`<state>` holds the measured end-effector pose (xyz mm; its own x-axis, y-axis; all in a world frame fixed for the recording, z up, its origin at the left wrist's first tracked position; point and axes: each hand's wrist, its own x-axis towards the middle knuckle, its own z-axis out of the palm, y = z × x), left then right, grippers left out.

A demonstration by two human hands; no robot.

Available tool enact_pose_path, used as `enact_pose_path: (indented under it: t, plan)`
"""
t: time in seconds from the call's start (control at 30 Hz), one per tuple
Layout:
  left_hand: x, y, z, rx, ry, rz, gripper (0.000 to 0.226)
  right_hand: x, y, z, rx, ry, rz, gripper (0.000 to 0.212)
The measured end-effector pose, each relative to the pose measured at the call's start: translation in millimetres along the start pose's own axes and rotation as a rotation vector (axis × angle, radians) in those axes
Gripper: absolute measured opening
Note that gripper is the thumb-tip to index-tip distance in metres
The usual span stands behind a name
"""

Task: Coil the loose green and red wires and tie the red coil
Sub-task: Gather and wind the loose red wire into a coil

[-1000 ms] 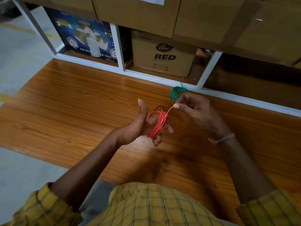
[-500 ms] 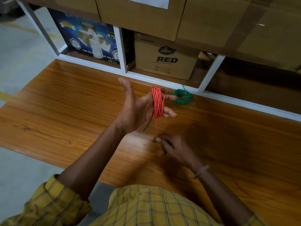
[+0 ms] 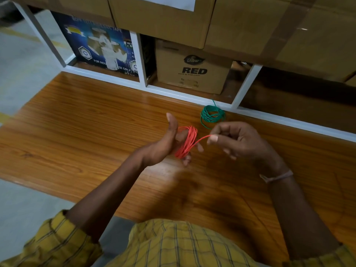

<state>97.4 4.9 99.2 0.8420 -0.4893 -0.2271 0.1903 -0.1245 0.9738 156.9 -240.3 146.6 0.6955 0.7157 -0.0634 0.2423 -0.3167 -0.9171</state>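
Note:
The red wire coil (image 3: 187, 142) is wound around the fingers of my left hand (image 3: 163, 145), held above the wooden table with the thumb pointing up. Its free end runs right to my right hand (image 3: 237, 140), which pinches it between thumb and forefinger, drawn taut. The green wire coil (image 3: 212, 115) lies flat on the wooden table (image 3: 86, 120) just beyond my right hand, near the shelf's white rail, with one short end sticking up.
A white shelf frame (image 3: 142, 60) runs along the table's far edge. Behind it stand a brown carton marked RED (image 3: 192, 70) and a blue tape box (image 3: 100, 45). Large cartons (image 3: 269, 26) overhang above. Grey floor lies to the left.
My right hand rose from the table surface and took the red wire's free end. My left hand with the red coil came down and slightly nearer.

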Motion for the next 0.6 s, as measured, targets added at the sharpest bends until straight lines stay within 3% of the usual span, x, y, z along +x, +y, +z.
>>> enact_pose_path:
  t: [0.2,0.33,0.6]
  plan:
    - [-0.9,8.7,11.2,-0.134,-0.181,0.039,0.147,32.9,32.7,-7.3,-0.008,0.110,-0.005,0.013]
    - [-1.9,14.9,8.8,-0.248,-0.106,0.065,0.142,43.3,67.4,11.4,0.019,0.166,0.044,0.031]
    - [3.7,23.5,3.3,-0.477,-0.012,0.219,0.143,34.6,93.1,80.7,0.307,0.208,0.293,0.034]
